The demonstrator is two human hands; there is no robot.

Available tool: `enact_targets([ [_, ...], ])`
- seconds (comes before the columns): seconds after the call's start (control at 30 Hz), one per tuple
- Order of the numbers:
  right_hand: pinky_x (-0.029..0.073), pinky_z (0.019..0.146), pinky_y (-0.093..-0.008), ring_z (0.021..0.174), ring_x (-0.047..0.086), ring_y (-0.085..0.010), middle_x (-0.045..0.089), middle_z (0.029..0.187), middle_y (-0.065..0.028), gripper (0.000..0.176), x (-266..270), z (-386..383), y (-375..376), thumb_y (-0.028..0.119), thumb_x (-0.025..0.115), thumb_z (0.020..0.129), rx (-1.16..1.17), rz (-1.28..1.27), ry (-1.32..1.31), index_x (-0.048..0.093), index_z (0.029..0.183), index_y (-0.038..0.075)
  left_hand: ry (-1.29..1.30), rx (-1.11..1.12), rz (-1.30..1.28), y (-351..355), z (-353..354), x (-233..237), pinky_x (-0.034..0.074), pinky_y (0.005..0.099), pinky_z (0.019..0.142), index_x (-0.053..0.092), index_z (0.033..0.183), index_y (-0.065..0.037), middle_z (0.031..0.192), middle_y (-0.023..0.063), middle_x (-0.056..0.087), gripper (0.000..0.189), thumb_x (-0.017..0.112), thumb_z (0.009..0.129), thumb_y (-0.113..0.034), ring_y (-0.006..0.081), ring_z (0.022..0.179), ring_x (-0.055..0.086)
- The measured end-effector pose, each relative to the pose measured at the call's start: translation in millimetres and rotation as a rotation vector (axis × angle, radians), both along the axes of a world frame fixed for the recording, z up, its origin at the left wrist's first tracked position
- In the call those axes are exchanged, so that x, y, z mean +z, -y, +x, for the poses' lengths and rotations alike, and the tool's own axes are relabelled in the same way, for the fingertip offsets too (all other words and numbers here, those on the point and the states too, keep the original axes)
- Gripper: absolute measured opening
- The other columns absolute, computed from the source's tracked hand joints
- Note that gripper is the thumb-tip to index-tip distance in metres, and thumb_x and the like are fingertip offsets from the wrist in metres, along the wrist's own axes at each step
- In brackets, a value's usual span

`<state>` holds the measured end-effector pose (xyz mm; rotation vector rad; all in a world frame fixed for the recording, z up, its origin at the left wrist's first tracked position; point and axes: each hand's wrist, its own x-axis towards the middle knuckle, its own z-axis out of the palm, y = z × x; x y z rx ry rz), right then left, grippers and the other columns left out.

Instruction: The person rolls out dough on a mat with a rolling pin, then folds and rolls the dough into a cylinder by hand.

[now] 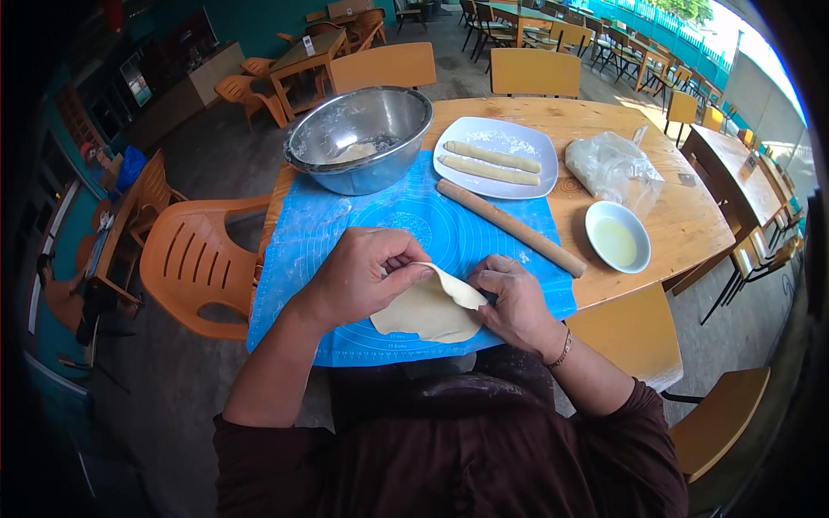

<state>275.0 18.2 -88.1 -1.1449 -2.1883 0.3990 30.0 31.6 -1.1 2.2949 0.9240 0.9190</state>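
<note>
A thin flat sheet of dough (414, 312) lies on the blue pastry mat (302, 250) near the table's front edge. Its far edge is lifted and folds over toward me. My left hand (367, 272) pinches that raised edge between thumb and fingers. At the right end of the fold, my right hand (514, 302) grips the dough with thumb and fingertips. Beyond the hands a wooden rolling pin (509, 227) rests slantwise across the mat. Two rolled dough strips (492, 164) lie side by side on a white floured plate (537, 142).
A large steel bowl (371, 177) with some dough inside stands at the mat's far left. To the right are a small white bowl (635, 259) of pale yellow liquid and a clear plastic bag (609, 164). An orange chair (203, 268) stands at the table's left side.
</note>
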Motion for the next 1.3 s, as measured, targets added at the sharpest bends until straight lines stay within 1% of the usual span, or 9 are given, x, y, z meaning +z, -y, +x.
enact_targets([
  [0.07,0.053,0.085,-0.0436,0.095,0.065,-0.0373,0.067,0.099,-0.0151,0.022,5,-1,8,0.004,0.074,0.075,0.097,0.018,-0.107,0.071,0.097,0.003,0.005,0.017,0.006,14,-10,7,0.055,0.0274,0.065,0.073,0.09,0.001,0.08,0.0096,0.072,0.009,0.077,0.087,-0.006,0.0146,0.07,0.07],
  [0.17,0.056,0.076,-0.038,0.085,0.071,-0.0338,0.07,0.094,-0.017,0.021,29,-4,29,-0.007,0.066,0.082,0.21,-0.304,-0.316,0.07,0.102,0.0,0.092,0.009,-0.006,31,-29,11,0.055,0.0241,0.067,0.074,0.094,0.0,0.084,0.0076,0.073,0.01,0.078,0.085,0.0,0.0113,0.075,0.07],
  [0.5,0.056,0.076,-0.0342,0.085,0.071,-0.0277,0.072,0.095,-0.0143,0.018,83,-17,59,-0.002,0.066,0.091,0.387,-0.243,-0.347,0.07,0.109,0.0,0.519,-0.062,-0.145,85,-56,28,0.057,0.0227,0.07,0.068,0.101,0.0,0.091,0.0078,0.072,0.014,0.076,0.09,0.0,0.0094,0.08,0.07],
  [0.7,0.054,0.077,-0.0264,0.087,0.067,-0.0114,0.071,0.094,-0.0039,0.017,124,-8,57,0.01,0.063,0.101,0.414,-0.52,-0.554,0.069,0.11,-0.003,0.663,-0.036,-0.188,97,-51,36,0.055,0.0202,0.073,0.066,0.102,0.001,0.091,0.0066,0.071,0.014,0.074,0.091,0.003,0.0077,0.081,0.068],
  [0.9,0.052,0.07,-0.0232,0.075,0.065,-0.006,0.071,0.085,-0.001,0.013,145,-12,-19,0.008,0.063,0.099,0.444,-0.591,-0.321,0.07,0.101,-0.002,0.795,0.123,-0.507,57,-45,11,0.057,0.0232,0.062,0.062,0.104,0.001,0.091,0.0093,0.071,0.01,0.065,0.1,-0.008,0.011,0.072,0.068],
  [0.97,0.053,0.072,-0.0294,0.075,0.065,-0.0104,0.072,0.084,-0.0055,0.019,125,-33,-63,0.014,0.067,0.093,0.228,-0.482,-0.155,0.073,0.1,-0.002,0.816,0.277,-0.588,27,-40,-4,0.056,0.023,0.059,0.062,0.106,0.002,0.089,0.01,0.071,0.013,0.065,0.1,-0.009,0.0115,0.068,0.068],
  [1.07,0.055,0.086,-0.0423,0.092,0.07,-0.0361,0.072,0.099,-0.0229,0.028,61,-54,-124,0.021,0.072,0.089,-0.011,-0.101,0.233,0.074,0.105,-0.002,0.623,0.486,-0.556,-22,-50,-51,0.06,0.0329,0.072,0.061,0.112,0.004,0.099,0.0159,0.07,0.021,0.067,0.098,-0.01,0.0213,0.083,0.072],
  [1.13,0.053,0.092,-0.0451,0.103,0.067,-0.0398,0.069,0.108,-0.0236,0.028,41,-61,-126,0.021,0.072,0.089,-0.088,-0.016,0.321,0.074,0.108,0.0,-0.062,0.878,-0.007,-36,-52,-76,0.054,0.0436,0.096,0.058,0.121,0.005,0.12,0.0216,0.065,0.031,0.068,0.095,-0.01,0.0328,0.111,0.065],
  [1.3,0.051,0.094,-0.0467,0.106,0.064,-0.0398,0.066,0.109,-0.022,0.031,37,-35,-99,0.017,0.071,0.088,-0.09,0.198,0.337,0.071,0.115,0.001,-0.441,0.38,0.114,-22,-44,-73,0.037,0.0473,0.115,0.047,0.141,0.003,0.146,0.0254,0.048,0.053,0.063,0.099,-0.025,0.0394,0.138,0.044],
])
